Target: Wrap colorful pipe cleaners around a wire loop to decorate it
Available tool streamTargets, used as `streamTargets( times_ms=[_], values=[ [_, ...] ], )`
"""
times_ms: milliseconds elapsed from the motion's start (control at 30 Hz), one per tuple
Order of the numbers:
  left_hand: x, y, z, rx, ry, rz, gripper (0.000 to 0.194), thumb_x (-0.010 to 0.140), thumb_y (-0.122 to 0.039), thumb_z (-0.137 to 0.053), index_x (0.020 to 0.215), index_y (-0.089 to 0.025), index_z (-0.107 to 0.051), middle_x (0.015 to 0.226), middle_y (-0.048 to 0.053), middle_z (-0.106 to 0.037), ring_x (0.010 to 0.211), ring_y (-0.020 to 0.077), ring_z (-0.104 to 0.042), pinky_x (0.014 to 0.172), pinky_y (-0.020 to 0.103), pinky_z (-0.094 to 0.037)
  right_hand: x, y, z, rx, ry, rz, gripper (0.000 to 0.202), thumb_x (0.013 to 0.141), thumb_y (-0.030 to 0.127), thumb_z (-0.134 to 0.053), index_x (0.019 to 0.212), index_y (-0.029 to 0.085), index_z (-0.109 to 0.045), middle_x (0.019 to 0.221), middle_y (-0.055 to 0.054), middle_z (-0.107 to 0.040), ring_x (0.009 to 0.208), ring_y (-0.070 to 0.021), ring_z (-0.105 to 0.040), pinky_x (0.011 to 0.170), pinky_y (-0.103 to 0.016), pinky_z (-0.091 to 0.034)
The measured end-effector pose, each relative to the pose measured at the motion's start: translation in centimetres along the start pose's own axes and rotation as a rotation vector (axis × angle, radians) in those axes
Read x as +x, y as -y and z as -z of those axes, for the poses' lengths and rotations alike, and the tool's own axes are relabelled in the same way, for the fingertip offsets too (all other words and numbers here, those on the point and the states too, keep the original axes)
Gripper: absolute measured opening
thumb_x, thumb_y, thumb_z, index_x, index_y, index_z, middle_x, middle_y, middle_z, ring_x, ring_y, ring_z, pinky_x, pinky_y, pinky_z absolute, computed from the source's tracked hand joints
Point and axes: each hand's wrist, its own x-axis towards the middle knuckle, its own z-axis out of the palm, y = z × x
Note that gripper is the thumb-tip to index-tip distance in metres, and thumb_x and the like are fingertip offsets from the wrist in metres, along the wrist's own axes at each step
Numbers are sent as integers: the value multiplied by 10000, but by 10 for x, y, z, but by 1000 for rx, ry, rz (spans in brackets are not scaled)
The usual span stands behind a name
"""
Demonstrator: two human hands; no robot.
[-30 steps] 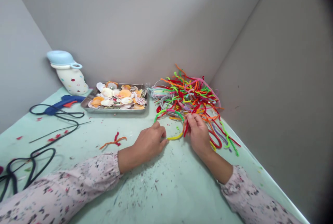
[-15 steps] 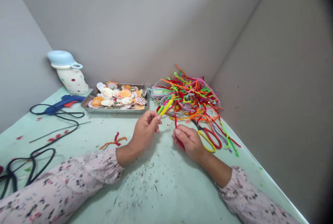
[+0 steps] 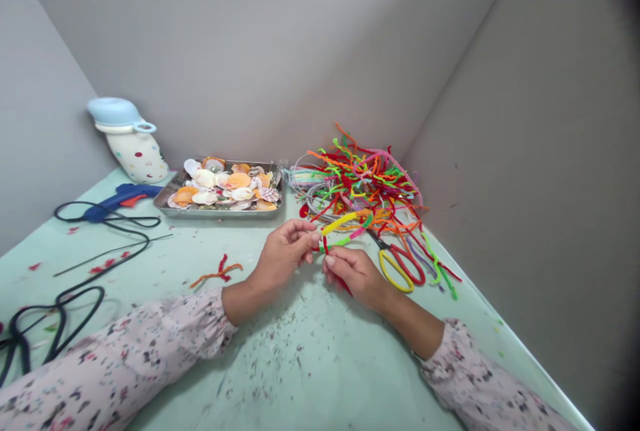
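My left hand (image 3: 286, 255) pinches a multicoloured pipe-cleaner ring (image 3: 341, 222), with yellow, orange, green and pink stretches. The ring is tilted so its loop shows, reaching from my fingertips toward the right. Close beside it, my right hand (image 3: 357, 271) is closed on a red pipe cleaner (image 3: 325, 244), whose short end sticks up above the thumb by the ring's near side. Whether the red piece touches the ring I cannot tell. Just beyond my right hand lie scissors (image 3: 400, 267) with one red and one yellow handle loop.
A heap of pipe cleaners (image 3: 370, 181) lies at the back right. Behind my left hand stands a metal tray (image 3: 220, 213) of seashells (image 3: 239, 181). Farther left are a glue gun (image 3: 120, 199), its black cord (image 3: 80, 294) and a bottle (image 3: 140, 154). An orange-red twist (image 3: 217, 273) lies nearby.
The ring has turned from nearly edge-on to showing its open loop, and swung rightward. My right hand has moved slightly left, bringing the red pipe cleaner up to the ring.
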Motion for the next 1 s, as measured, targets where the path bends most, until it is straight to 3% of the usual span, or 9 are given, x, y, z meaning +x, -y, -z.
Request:
streamTargets(
  times_ms=[100,300,433,567,733,1000],
  values=[
    [1,2,1,-19,45,18,345,745,-359,-656,999,-136,-589,628,-33,-556,454,48,-432,433,176,-292,0,0,0,2,8,1,273,903,361,-435,747,176,-562,596,24,-548,480,-86,-466,476,-202,-379],
    [0,6,3,104,138,-36,289,807,-421,-571,838,-136,-612,597,-36,-510,459,45,-386,435,177,-265,0,-1,0,-19,40,0,275,897,361,-444,742,171,-568,591,24,-546,478,-86,-471,478,-202,-388],
    [1,5,4,124,149,-52,269,813,-407,-564,841,-142,-597,600,-40,-497,466,50,-376,441,177,-268,0,1,0,-67,35,19,291,901,358,-437,726,172,-578,579,26,-541,488,-93,-474,497,-214,-391],
    [2,5,5,139,148,-72,228,809,-369,-570,818,-142,-585,585,-47,-474,475,55,-379,455,175,-292,1,2,2,-131,-105,127,259,884,375,-474,831,175,-631,683,4,-586,611,-116,-527,588,-235,-423],
    [-3,2,3,223,200,-138,203,805,-340,-576,810,-139,-609,624,-29,-507,519,65,-411,491,180,-343,4,-1,2,94,-329,126,286,838,406,-544,1022,196,-600,759,-7,-619,601,-119,-566,548,-238,-454],
    [-6,3,3,180,251,-122,166,797,-306,-587,858,-151,-587,666,-7,-555,539,81,-478,516,203,-391,1,8,-5,202,-375,136,194,794,350,-608,906,192,-625,615,14,-607,547,-125,-568,508,-249,-455]
  ],
)
